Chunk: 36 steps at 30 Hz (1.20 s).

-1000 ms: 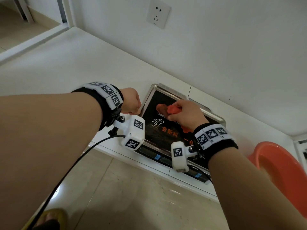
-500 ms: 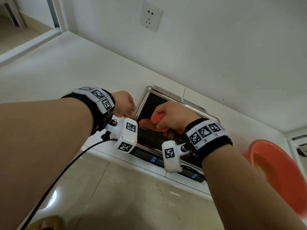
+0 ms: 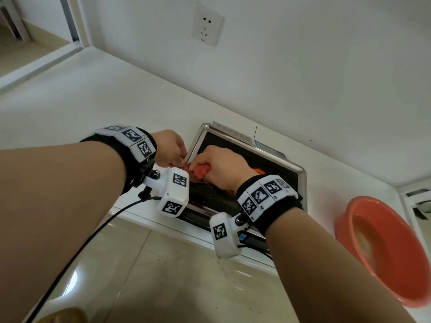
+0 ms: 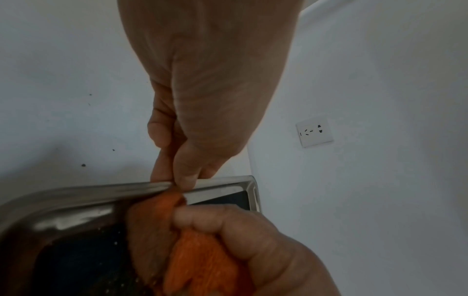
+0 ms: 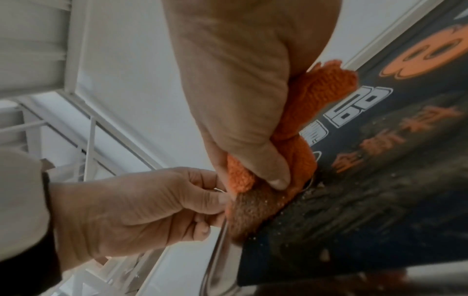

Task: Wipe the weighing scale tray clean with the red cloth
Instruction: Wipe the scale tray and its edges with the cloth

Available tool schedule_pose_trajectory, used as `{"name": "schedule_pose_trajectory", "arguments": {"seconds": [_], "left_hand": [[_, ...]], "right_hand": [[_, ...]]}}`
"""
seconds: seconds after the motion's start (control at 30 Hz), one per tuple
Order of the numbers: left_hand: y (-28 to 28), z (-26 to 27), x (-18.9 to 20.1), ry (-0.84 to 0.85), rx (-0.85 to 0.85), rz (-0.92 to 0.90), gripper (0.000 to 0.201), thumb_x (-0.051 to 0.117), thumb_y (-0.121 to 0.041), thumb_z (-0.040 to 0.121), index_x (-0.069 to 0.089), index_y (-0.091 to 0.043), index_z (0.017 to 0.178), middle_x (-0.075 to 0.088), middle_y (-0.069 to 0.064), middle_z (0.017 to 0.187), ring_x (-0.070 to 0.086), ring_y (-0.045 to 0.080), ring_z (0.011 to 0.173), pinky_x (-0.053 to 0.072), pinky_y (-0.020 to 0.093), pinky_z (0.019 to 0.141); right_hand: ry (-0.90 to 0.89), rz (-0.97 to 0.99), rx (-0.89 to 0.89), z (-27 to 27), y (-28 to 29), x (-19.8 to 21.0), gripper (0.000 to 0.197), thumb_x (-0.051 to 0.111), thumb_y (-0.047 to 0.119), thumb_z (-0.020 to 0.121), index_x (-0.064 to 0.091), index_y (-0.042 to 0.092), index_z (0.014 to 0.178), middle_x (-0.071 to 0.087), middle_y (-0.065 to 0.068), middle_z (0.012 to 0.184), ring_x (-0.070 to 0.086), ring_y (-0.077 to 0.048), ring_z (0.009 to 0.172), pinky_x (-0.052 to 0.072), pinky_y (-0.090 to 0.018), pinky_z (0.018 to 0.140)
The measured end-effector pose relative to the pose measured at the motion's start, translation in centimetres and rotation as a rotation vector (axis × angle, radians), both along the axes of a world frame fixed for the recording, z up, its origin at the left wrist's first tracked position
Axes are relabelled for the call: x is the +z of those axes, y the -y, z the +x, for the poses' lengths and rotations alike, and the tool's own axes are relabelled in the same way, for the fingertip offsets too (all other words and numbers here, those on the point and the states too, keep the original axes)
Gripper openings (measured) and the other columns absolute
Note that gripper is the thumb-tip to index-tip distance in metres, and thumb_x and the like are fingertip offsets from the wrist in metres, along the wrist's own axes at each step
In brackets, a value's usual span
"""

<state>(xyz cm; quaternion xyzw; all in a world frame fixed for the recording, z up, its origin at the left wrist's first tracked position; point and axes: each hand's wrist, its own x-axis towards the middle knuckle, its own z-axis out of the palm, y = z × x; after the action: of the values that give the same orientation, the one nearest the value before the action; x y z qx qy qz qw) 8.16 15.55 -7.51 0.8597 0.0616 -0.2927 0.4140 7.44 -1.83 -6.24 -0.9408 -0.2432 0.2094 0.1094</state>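
Observation:
The scale's steel tray (image 3: 302,174) with a dark printed face sits on the white counter against the wall. My right hand (image 3: 221,166) grips the bunched red cloth (image 3: 201,172) and presses it onto the tray right beside its left rim. In the right wrist view the cloth (image 5: 316,104) is darkened at its lower end and lies on the wet, gritty tray face (image 5: 380,200). My left hand (image 3: 169,148) pinches the tray's left rim (image 4: 101,190), thumb and fingers (image 4: 185,176) over the edge, close to the cloth (image 4: 202,260).
An orange plastic basin (image 3: 384,252) stands on the counter at the right. A wall socket (image 3: 206,24) is above the scale. The scale's display strip (image 3: 198,216) faces the counter's front edge, with tiled floor below. A black cable (image 3: 93,236) hangs from my left wrist.
My right hand has dragged the cloth leftward across the tray, from its middle to the left rim. The left hand has kept its hold on the rim.

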Motion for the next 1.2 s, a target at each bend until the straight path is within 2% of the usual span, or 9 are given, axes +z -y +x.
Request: {"name": "schedule_pose_trajectory", "arguments": {"seconds": [0.17, 0.23, 0.33, 0.53, 0.7, 0.87, 1.0, 1.1, 1.2], "left_hand": [[-0.4, -0.1, -0.3, -0.014, 0.037, -0.038, 0.014, 0.07, -0.006, 0.079, 0.068, -0.009, 0.093, 0.071, 0.022, 0.103, 0.065, 0.025, 0.083, 0.052, 0.03, 0.068], [-0.6, -0.1, -0.3, -0.028, 0.04, -0.058, 0.016, 0.07, -0.005, 0.076, 0.068, -0.01, 0.092, 0.07, 0.024, 0.106, 0.067, 0.029, 0.087, 0.055, 0.039, 0.087], [-0.9, -0.2, -0.4, -0.044, 0.048, -0.062, 0.02, 0.07, -0.004, 0.076, 0.069, -0.01, 0.095, 0.07, 0.021, 0.108, 0.067, 0.035, 0.104, 0.051, 0.046, 0.096], [-0.8, -0.2, -0.6, -0.047, 0.065, -0.089, 0.019, 0.072, -0.003, 0.076, 0.069, -0.009, 0.094, 0.072, 0.019, 0.101, 0.068, 0.034, 0.103, 0.052, 0.047, 0.095], [-0.3, -0.4, -0.3, -0.035, 0.08, -0.071, 0.021, 0.071, -0.001, 0.077, 0.068, -0.006, 0.097, 0.072, 0.018, 0.099, 0.067, 0.036, 0.104, 0.051, 0.049, 0.095], [-0.3, -0.7, 0.0, -0.044, 0.103, -0.099, 0.023, 0.071, 0.0, 0.078, 0.067, -0.004, 0.1, 0.071, 0.02, 0.104, 0.065, 0.026, 0.089, 0.051, 0.046, 0.097], [-0.4, -0.7, 0.1, -0.055, 0.095, -0.098, 0.02, 0.069, -0.001, 0.08, 0.067, -0.005, 0.099, 0.069, 0.02, 0.102, 0.062, 0.024, 0.087, 0.051, 0.041, 0.093], [-0.4, -0.6, 0.3, -0.045, 0.075, -0.072, 0.019, 0.071, -0.004, 0.078, 0.069, -0.007, 0.096, 0.07, 0.022, 0.106, 0.062, 0.025, 0.085, 0.051, 0.044, 0.094], [-0.3, -0.6, 0.4, -0.037, 0.057, -0.031, 0.019, 0.071, -0.004, 0.078, 0.069, -0.01, 0.096, 0.072, 0.019, 0.104, 0.064, 0.024, 0.086, 0.057, 0.038, 0.077]], "right_hand": [[-0.051, -0.104, 0.133, 0.0, 0.4, 1.1, 0.038, 0.058, 0.011, 0.088, 0.075, 0.043, 0.098, 0.058, 0.018, 0.102, 0.059, -0.014, 0.103, 0.054, -0.039, 0.085], [-0.001, -0.097, 0.07, 0.8, 1.1, 1.3, 0.04, 0.056, 0.009, 0.086, 0.075, 0.043, 0.095, 0.056, 0.021, 0.092, 0.06, -0.013, 0.102, 0.054, -0.041, 0.086], [0.068, -0.055, -0.032, 1.0, 1.2, 1.0, 0.038, 0.054, 0.014, 0.087, 0.074, 0.045, 0.097, 0.062, 0.018, 0.1, 0.063, -0.015, 0.101, 0.055, -0.041, 0.087], [-0.053, 0.005, 0.065, -0.6, -0.7, 0.3, 0.038, 0.056, 0.017, 0.091, 0.074, 0.046, 0.106, 0.066, 0.016, 0.114, 0.061, -0.012, 0.104, 0.053, -0.034, 0.085], [-0.087, -0.059, 0.228, -1.2, -1.6, -0.1, 0.041, 0.054, 0.01, 0.085, 0.074, 0.045, 0.084, 0.05, 0.024, 0.075, 0.058, -0.013, 0.086, 0.057, -0.042, 0.08], [-0.153, -0.217, 0.275, -0.8, -0.8, 1.8, 0.029, 0.058, 0.016, 0.089, 0.077, 0.037, 0.093, 0.067, 0.017, 0.093, 0.06, -0.01, 0.09, 0.052, -0.032, 0.076], [-0.159, -0.104, 0.072, -0.2, 0.5, 2.3, 0.038, 0.055, 0.012, 0.085, 0.077, 0.043, 0.091, 0.071, 0.018, 0.099, 0.063, -0.01, 0.095, 0.055, -0.035, 0.087], [-0.12, -0.077, 0.056, -0.6, -0.5, 2.1, 0.043, 0.055, 0.011, 0.084, 0.074, 0.045, 0.102, 0.069, 0.018, 0.105, 0.062, -0.008, 0.098, 0.051, -0.028, 0.082], [-0.073, -0.093, 0.121, -1.3, -1.9, 1.8, 0.037, 0.054, 0.009, 0.081, 0.066, 0.043, 0.073, 0.062, 0.019, 0.08, 0.059, -0.009, 0.085, 0.045, -0.027, 0.068]]}}
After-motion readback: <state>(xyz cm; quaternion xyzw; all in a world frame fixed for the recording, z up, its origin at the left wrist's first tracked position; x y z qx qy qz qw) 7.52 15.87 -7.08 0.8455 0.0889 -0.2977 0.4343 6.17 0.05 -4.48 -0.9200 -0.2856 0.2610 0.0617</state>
